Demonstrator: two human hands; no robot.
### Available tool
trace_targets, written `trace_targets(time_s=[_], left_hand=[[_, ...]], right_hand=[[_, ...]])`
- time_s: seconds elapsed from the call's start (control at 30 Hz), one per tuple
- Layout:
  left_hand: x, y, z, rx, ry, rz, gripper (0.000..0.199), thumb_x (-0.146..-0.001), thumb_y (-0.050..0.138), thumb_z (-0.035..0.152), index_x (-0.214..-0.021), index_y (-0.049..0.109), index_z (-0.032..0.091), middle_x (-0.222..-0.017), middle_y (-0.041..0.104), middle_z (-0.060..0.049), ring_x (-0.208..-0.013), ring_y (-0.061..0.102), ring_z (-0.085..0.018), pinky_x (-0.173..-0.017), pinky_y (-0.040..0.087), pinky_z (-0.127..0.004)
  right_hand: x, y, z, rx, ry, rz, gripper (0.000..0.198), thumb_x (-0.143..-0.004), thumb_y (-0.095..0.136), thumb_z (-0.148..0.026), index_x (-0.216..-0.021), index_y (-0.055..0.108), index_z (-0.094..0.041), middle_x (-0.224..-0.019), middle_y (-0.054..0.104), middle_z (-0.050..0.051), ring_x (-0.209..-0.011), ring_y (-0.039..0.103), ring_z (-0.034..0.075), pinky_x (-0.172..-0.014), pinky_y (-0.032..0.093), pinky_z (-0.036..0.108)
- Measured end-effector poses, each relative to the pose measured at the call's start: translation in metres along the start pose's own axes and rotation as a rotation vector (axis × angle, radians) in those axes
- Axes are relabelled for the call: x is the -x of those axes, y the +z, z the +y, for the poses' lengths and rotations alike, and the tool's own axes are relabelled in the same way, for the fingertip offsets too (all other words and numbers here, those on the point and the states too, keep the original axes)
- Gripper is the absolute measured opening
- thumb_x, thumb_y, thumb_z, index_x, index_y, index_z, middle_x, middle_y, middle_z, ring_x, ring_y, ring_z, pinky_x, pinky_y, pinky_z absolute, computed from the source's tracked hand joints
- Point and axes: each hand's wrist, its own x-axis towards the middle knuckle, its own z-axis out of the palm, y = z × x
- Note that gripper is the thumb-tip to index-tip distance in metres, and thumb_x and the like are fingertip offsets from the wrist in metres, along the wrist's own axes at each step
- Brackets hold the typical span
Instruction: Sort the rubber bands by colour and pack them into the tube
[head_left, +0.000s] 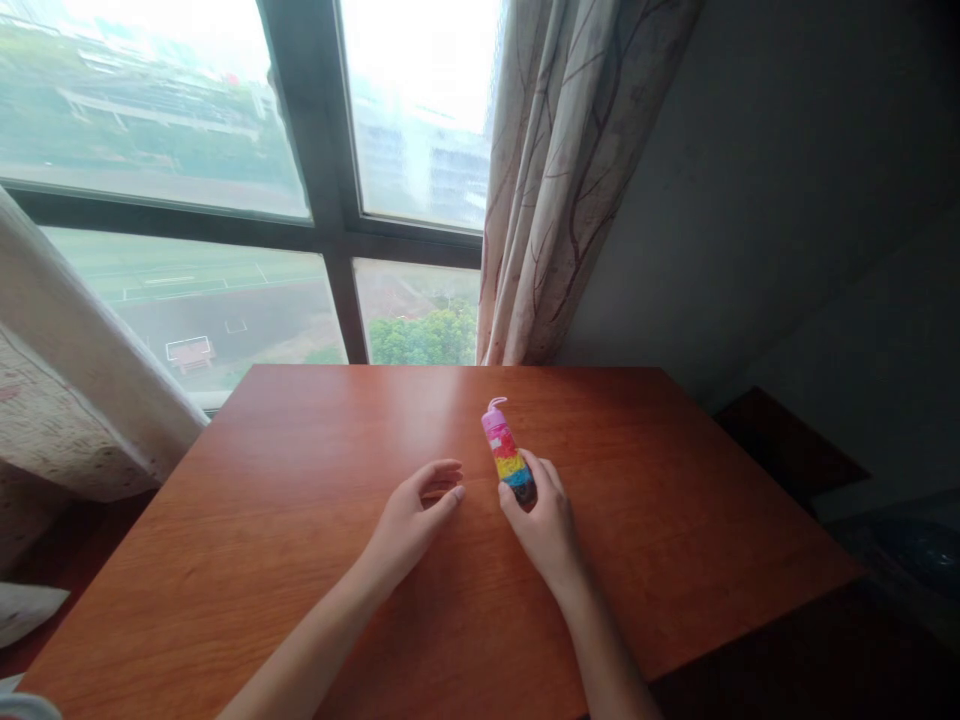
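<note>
My right hand (545,515) grips the lower end of a small bottle-shaped container (509,462), thumb on one side and fingers on the other. The container has a pink cap with a loop strap, and layers of pink, red, yellow, blue and black show along its body. It is tilted, with its cap pointing away from me and slightly left. To the left of it, my left hand (424,505) hovers at or just over the table, fingers loosely curled and thumb apart, holding nothing. Whether the left hand touches the tabletop I cannot tell.
Both arms reach over a brown wooden table (315,530). Behind its far edge stands a window (330,230) with a dark frame, with a patterned curtain (551,190) on the right and another curtain (82,380) on the left. A white curved object (30,706) shows at the bottom left.
</note>
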Motion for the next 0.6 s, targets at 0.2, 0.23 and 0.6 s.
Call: trace_targets(time_s=[0.2,0.23,0.6], left_hand=[[0.001,0.0,0.001,-0.079,0.02,-0.035,0.038,-0.073,0.067,0.039,-0.102,0.067,0.014,-0.106,0.073,-0.012,-0.097,0.068,-0.026,-0.09,0.054,-0.04],[0.001,0.001,0.001,-0.084,0.022,-0.04,0.037,-0.073,0.066,0.039,-0.101,0.067,0.015,-0.105,0.073,-0.012,-0.096,0.068,-0.026,-0.09,0.054,-0.04],[0.002,0.0,0.002,-0.084,0.025,-0.065,0.035,-0.075,0.067,0.039,-0.1,0.069,0.016,-0.104,0.073,-0.011,-0.096,0.068,-0.025,-0.09,0.053,-0.038]], right_hand=[[-0.009,-0.01,0.028,0.317,0.0,0.013,0.041,-0.087,0.055,-0.04,-0.119,0.062,-0.016,-0.103,0.065,0.012,-0.097,0.06,0.028,-0.088,0.049,0.041],[-0.009,-0.009,0.03,0.343,0.0,0.013,0.042,-0.088,0.054,-0.042,-0.12,0.061,-0.015,-0.104,0.065,0.012,-0.098,0.06,0.029,-0.089,0.049,0.042],[-0.001,-0.007,0.037,0.257,0.01,0.056,0.061,-0.089,0.054,-0.052,-0.14,0.043,-0.02,-0.131,0.052,0.015,-0.12,0.052,0.03,-0.098,0.046,0.046]])
